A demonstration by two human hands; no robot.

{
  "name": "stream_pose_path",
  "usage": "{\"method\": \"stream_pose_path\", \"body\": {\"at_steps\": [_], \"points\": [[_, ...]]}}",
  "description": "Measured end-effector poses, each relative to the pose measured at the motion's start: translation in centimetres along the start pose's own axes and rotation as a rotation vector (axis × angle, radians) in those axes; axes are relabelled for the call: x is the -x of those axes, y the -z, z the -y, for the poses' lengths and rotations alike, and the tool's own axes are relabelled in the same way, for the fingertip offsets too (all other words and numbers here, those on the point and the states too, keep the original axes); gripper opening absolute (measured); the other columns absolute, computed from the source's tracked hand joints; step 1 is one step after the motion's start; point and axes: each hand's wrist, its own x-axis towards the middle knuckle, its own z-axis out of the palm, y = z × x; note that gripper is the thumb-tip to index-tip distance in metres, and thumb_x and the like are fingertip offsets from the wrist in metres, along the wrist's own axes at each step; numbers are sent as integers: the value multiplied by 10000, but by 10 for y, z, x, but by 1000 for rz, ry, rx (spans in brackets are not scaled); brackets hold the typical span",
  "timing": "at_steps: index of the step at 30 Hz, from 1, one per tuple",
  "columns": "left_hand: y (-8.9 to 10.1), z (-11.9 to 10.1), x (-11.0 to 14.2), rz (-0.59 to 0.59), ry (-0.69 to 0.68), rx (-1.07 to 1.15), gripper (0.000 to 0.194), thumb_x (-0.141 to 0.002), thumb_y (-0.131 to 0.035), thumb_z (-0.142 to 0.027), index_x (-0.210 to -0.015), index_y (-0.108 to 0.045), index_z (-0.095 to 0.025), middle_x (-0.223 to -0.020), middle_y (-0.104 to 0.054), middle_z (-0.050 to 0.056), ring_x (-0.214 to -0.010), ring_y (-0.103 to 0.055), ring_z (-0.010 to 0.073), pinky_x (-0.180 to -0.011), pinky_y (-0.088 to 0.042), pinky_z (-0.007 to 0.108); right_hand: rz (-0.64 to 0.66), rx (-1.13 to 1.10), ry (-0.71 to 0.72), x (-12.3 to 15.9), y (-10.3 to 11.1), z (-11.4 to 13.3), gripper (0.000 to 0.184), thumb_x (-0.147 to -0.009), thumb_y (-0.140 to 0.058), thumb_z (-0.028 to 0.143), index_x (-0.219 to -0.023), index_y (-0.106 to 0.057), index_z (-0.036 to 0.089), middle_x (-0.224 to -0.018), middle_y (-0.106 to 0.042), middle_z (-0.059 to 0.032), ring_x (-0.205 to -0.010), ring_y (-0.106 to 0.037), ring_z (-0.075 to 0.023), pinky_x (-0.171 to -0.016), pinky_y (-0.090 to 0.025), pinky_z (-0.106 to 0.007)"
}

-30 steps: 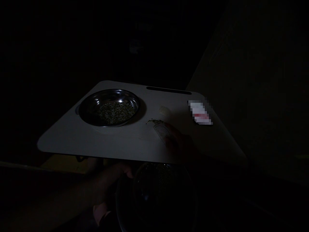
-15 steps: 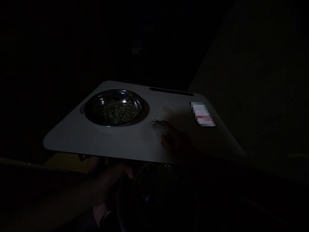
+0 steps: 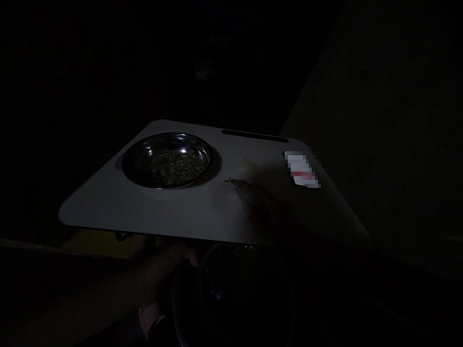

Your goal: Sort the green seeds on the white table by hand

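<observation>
The scene is very dark. A steel bowl with small green grains sits on a white board. My right hand rests on the board near its front edge, fingers pressed on a small clear flat piece beside a little heap of green grains. Below the board's edge, my left hand grips the rim of a dark bowl that holds more green grains.
A slot runs along the board's far edge. A small white card with a red mark lies at the board's right. A pale wall or panel rises at the right. Everything beyond the board is black.
My right hand with the clear piece has drawn back slightly toward me and to the right, away from the heap of grains. The left hand and dark bowl stay put.
</observation>
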Motion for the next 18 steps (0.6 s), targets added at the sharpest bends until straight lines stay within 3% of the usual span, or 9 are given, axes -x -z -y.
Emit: {"method": "stream_pose_path", "body": {"at_steps": [5, 9, 11, 15, 18], "points": [[-1, -4, -1, 40, 123, -31, 51, -524, -561, -97, -526, -543, -145, -527, -561, 50, -573, -563, 209, -507, -456, 337, 8, 18, -29, 3, 4, -3, 574, -708, -441, 367, -1241, -325, 188, -597, -604, -2, -470, -522, -110, -465, -431, -227], [-1, -4, -2, 78, 137, -14, 61, -571, -569, -85, -546, -551, -137, -579, -563, 66, -584, -550, 203, -486, -452, 336, 24, 31, -37, 4, 4, -8, 590, -711, -441, 381, -1251, -307, 184, -574, -597, 0, -455, -515, -107, -451, -429, -226], [-1, -3, -4, 83, 140, -9, 36, -627, -577, -125, -663, -574, -129, -680, -580, 78, -649, -553, 202, -521, -458, 344, 26, 38, -34, 4, 5, -10, 592, -711, -442, 384, -1251, -306, 185, -581, -600, -2, -459, -520, -108, -450, -429, -226], [-1, -1, -6, 85, 147, -6, 268, -765, -455, -277, -1004, -495, -161, -997, -527, 70, -838, -519, 162, -680, -445, 357, 3, 39, -43, 4, 5, -12, 573, -716, -437, 376, -1247, -310, 203, -627, -615, -5, -491, -536, -114, -474, -437, -233], [-1, -1, -4, 72, 107, 14, 298, -766, -452, -283, -1042, -472, -174, -1041, -508, 75, -880, -505, 177, -699, -439, 378, 15, 22, -48, 5, 6, -14, 578, -715, -440, 373, -1251, -301, 205, -631, -615, -1, -505, -539, -118, -475, -435, -231]]}}
